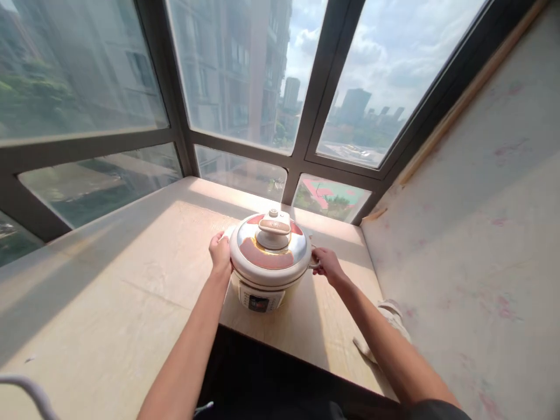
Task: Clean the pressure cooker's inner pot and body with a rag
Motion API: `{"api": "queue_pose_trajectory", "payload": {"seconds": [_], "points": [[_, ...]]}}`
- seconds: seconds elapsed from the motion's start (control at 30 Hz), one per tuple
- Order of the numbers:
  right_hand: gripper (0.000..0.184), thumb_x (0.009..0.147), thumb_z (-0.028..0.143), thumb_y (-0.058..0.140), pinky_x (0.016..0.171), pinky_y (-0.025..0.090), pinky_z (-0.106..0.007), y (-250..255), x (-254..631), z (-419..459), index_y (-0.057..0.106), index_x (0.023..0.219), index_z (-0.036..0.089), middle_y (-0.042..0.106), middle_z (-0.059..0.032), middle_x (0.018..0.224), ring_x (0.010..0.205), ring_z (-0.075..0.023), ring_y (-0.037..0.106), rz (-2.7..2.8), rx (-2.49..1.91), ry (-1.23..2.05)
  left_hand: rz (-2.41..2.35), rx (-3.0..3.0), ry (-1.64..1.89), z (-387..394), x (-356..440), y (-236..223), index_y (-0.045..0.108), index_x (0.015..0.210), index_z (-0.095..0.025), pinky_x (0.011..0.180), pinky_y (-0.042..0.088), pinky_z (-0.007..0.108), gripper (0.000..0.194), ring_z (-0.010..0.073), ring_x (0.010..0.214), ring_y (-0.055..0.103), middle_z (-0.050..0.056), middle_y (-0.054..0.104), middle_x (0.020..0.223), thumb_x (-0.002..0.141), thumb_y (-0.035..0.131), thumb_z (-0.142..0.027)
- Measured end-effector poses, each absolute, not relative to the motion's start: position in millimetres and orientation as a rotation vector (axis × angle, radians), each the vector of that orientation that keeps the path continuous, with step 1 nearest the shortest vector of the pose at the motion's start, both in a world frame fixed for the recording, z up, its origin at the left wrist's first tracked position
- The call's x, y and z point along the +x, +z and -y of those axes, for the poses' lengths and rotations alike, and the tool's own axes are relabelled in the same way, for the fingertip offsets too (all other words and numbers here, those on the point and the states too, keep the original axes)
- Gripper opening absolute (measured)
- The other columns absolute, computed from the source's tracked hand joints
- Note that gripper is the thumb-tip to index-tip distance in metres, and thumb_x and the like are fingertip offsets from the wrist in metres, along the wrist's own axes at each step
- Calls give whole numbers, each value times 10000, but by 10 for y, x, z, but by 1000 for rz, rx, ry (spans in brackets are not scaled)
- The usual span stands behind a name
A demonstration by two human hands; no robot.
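Note:
A cream electric cooking pot (262,279) with a control panel on its front stands upright on the pale windowsill. Its lid (268,256), shiny with a cream rim and a knob on top, sits closed on it. At the pot's left side my left hand (220,252) grips the handle, which is mostly hidden by the fingers. My right hand (326,263) is wrapped round the right side handle (314,263). Both arms reach forward from the bottom of the view.
Tall windows in dark frames (301,134) stand behind the windowsill (144,274). A flower-patterned wall (464,262) rises on the right. Beside my right forearm lies a pale, partly hidden item (391,314). A white cable (32,389) curves at the lower left.

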State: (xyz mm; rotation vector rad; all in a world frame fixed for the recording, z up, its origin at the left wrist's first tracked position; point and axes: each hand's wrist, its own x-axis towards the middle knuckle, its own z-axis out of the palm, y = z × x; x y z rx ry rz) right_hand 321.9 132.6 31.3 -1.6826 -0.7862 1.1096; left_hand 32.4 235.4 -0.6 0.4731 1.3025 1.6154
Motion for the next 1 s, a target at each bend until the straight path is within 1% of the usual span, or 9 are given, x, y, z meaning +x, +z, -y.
{"api": "queue_pose_trajectory", "payload": {"seconds": [0.1,0.17,0.3,0.47,0.53,0.63,0.77,0.9,1.0], "points": [[174,669,301,623,323,295,-184,343,3538,-1033,491,603,208,477,53,458,318,-93,465,708,-1724,1007,-1248,539,1544,-2209,769,-28,622,1261,-117,931,557,353,496,174,851,671,80,677,989,765,612,-130],[158,657,300,595,326,320,-185,354,3703,-840,483,592,209,451,66,460,319,-81,439,658,-1741,938,-1218,576,1503,-2092,1012,-32,612,1301,-127,949,546,341,515,172,888,671,85,676,1044,787,611,-156],[179,650,333,604,321,321,-180,327,3899,-519,481,608,210,434,82,483,323,-64,405,570,-1744,845,-1168,646,1424,-1880,1290,-43,605,1345,-152,951,533,316,521,155,896,656,63,669,1059,833,620,-242],[301,692,471,675,337,282,-179,208,3884,-371,518,742,219,442,93,532,357,-66,405,486,-1681,799,-1108,701,1451,-1779,1314,-122,621,1345,-148,904,531,289,560,148,894,644,66,678,1084,811,668,-309],[326,722,514,647,340,264,-193,150,3820,-400,488,766,233,423,94,547,374,-76,396,472,-1647,767,-1113,711,1483,-1785,1295,-158,643,1322,-146,891,534,281,559,149,894,643,69,685,1075,792,692,-313],[326,775,544,578,360,268,-205,80,3727,-471,448,795,246,429,80,601,430,-86,401,467,-1601,690,-1113,716,1507,-1778,1271,-185,658,1314,-134,906,539,287,583,154,898,645,68,692,1048,763,726,-313],[339,792,566,575,379,265,-224,53,3689,-511,499,853,242,454,56,652,495,-106,407,504,-1552,689,-1124,670,1548,-1657,1231,-182,659,1320,-126,945,542,306,615,158,909,657,64,693,1045,741,749,-312],[405,773,625,600,388,251,-237,39,3710,-530,466,811,245,429,52,673,515,-108,373,556,-1493,742,-1202,686,1637,-1487,1192,-216,666,1312,-140,1000,537,348,590,208,1042,667,94,697,1170,769,750,-353],[450,755,651,629,397,236,-235,-5,3719,-555,434,789,247,380,60,662,511,-101,338,549,-1419,749,-1239,763,1683,-1442,1188,-277,670,1292,-147,1059,513,391,541,245,1118,663,107,694,1208,814,722,-395]]}}
